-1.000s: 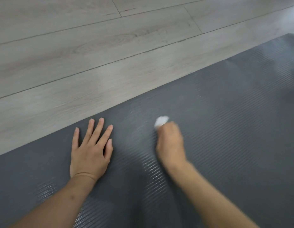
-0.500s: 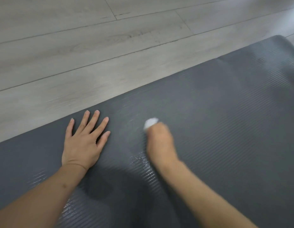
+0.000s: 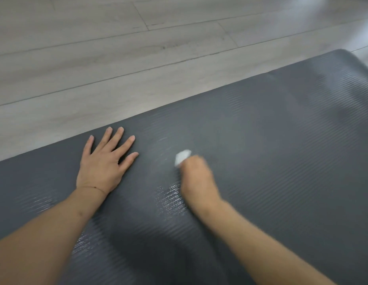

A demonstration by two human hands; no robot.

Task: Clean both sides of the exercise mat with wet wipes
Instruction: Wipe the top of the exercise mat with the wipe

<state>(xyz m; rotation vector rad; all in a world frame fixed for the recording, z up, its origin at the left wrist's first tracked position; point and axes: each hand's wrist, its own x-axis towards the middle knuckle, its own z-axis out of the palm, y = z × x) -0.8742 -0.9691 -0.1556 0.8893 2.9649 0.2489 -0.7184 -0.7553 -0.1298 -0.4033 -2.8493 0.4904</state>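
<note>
Dark grey ribbed foam exercise mat (image 3: 282,161) lies flat on the pale wood-plank floor (image 3: 117,58); your left hand (image 3: 102,161) is spread flat, pinning it. Your right hand (image 3: 196,175), curled round the bunched white wet wipe (image 3: 182,157), scrubs beside a wet sheen.

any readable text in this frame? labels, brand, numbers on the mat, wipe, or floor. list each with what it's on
None. The grey exercise mat shows only ribbed texture and wet sheen, no logo. The white wet wipe gripped by the right hand is blurred and shows no print. The wood floor has only grain and seams. The left hand covers no visible marking.
</note>
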